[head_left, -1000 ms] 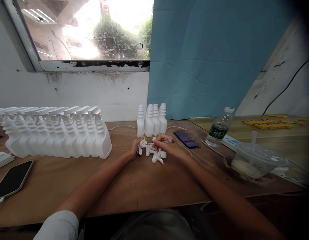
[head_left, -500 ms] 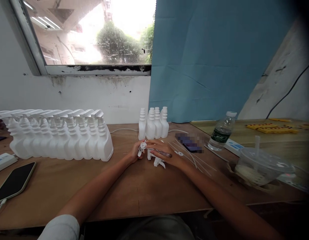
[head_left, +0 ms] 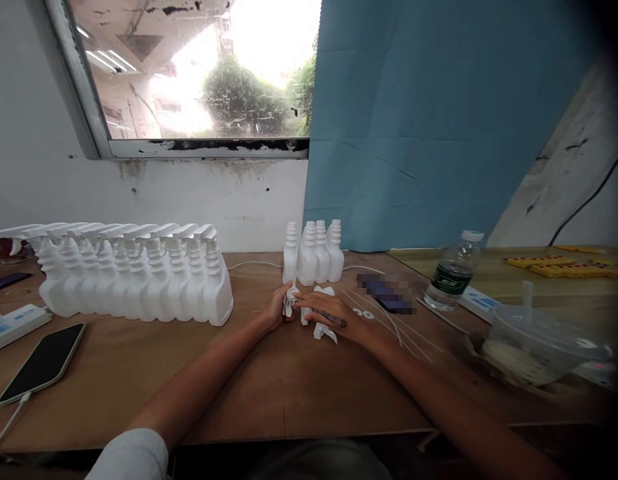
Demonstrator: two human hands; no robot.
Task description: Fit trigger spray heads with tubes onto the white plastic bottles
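Observation:
My left hand is closed around a white spray trigger head, held just above the table in front of the small bottles. My right hand reaches to this part with its fingertips. Across its palm lies a slim, shiny brownish tool, kept by the curled fingers; its exact kind is unclear. More white trigger pieces lie under and beside my right hand, partly covered by it. Two small white rings rest on the table to its right.
Left stands a row of white spray bottles with trigger heads. Several headless bottles stand ahead. Around are a phone, power strip, thin white tubes, dark phone, water bottle and plastic cup.
The view has shifted slightly, so everything sits a little lower and to the right. Two white rings show beside my right hand where one showed before. The trigger head in my left hand has turned.

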